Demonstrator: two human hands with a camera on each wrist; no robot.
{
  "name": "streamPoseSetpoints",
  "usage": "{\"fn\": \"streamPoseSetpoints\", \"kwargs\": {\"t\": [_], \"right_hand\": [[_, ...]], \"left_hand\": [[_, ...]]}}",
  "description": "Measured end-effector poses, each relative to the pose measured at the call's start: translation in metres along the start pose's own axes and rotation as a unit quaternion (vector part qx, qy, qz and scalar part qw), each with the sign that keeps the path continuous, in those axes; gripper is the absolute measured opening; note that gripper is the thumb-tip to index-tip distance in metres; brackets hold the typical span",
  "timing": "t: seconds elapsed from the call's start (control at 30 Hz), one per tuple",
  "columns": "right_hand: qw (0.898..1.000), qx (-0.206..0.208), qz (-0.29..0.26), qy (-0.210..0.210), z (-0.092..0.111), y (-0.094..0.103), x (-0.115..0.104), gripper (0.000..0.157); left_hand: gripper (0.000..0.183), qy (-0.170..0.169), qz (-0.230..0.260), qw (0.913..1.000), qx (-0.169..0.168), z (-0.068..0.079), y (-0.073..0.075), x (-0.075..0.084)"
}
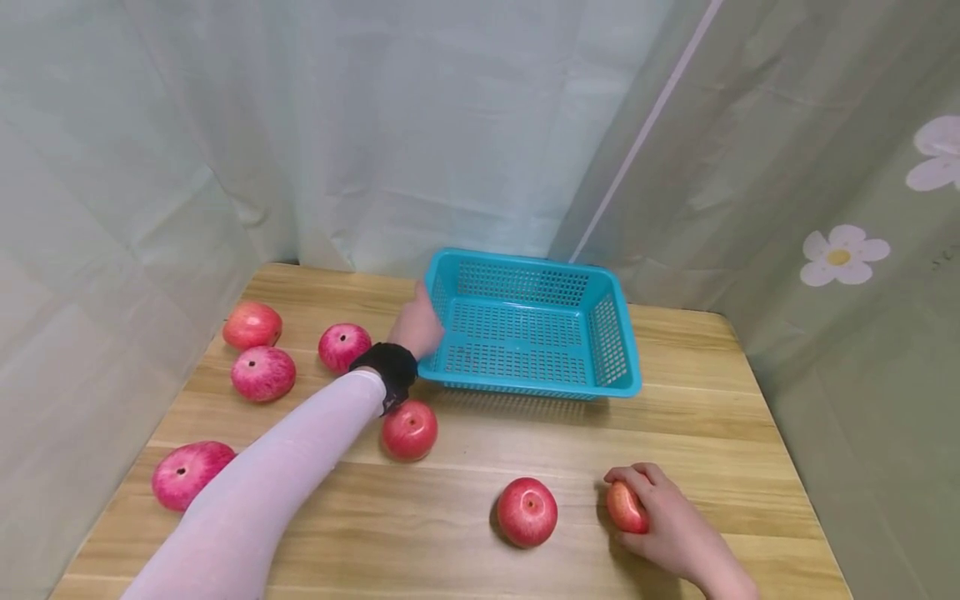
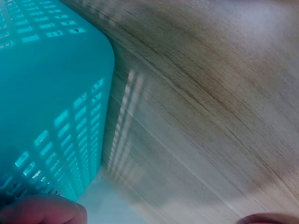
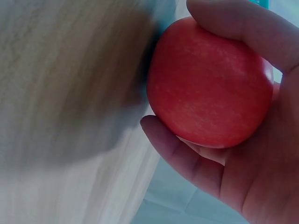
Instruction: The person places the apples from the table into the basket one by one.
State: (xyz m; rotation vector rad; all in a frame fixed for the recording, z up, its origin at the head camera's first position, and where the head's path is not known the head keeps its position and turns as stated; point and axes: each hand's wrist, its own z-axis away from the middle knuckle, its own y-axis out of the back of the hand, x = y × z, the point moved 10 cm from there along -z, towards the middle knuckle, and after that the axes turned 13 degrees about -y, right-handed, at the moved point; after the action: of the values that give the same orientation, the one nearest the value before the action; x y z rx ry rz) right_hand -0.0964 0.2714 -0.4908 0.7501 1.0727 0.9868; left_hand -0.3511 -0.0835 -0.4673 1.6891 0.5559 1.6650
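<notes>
A turquoise plastic basket (image 1: 628, 333) with perforated walls stands upright at the back of the table, nothing inside it. My left hand (image 1: 420, 323) grips its left rim; in the left wrist view a finger (image 2: 44, 210) shows beside the basket wall (image 2: 51, 84), the other fingers hidden. At the front right, my right hand (image 1: 671, 525) holds a red apple (image 3: 210, 84), thumb on one side and fingers on the other. Left of that hand sits another red apple (image 1: 527, 512). One more apple (image 1: 409, 430) lies just below my left wrist.
Several apple-like fruits lie on the left of the wooden table (image 1: 465, 517): a pink streaked one (image 1: 344, 347), a second streaked one (image 1: 263, 373), a red one (image 1: 252, 325) and another (image 1: 193, 475) beside my left forearm. Pale curtains (image 1: 450, 125) surround the table.
</notes>
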Motion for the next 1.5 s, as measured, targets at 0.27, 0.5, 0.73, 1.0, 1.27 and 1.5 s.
{"fn": "streamPoseSetpoints", "kwargs": {"t": [0.27,0.5,0.73,1.0,1.27,1.5], "right_hand": [[0.999,0.033,-0.007,0.043,0.000,0.023,-0.011,0.072],[0.990,0.090,0.000,0.109,-0.001,0.056,-0.036,0.071],[0.986,0.086,-0.008,0.144,-0.012,0.078,-0.063,0.070],[0.978,0.063,-0.077,0.182,-0.048,0.105,-0.094,0.067],[0.980,0.067,-0.086,0.165,-0.118,0.122,-0.109,0.074],[0.993,0.045,-0.017,0.112,-0.174,0.119,-0.115,0.073]], "left_hand": [[0.090,-0.001,0.001,1.0000,0.002,0.002,0.003,0.002],[0.088,-0.007,-0.005,0.9999,0.006,0.003,0.004,0.004],[0.087,-0.007,-0.002,0.9999,0.007,-0.001,0.000,-0.002],[0.085,-0.008,-0.004,0.9999,0.011,0.000,0.001,0.000],[0.083,-0.005,-0.001,0.9999,0.016,0.003,0.003,0.002],[0.085,-0.007,0.002,0.9999,0.013,0.001,0.000,-0.002]]}}
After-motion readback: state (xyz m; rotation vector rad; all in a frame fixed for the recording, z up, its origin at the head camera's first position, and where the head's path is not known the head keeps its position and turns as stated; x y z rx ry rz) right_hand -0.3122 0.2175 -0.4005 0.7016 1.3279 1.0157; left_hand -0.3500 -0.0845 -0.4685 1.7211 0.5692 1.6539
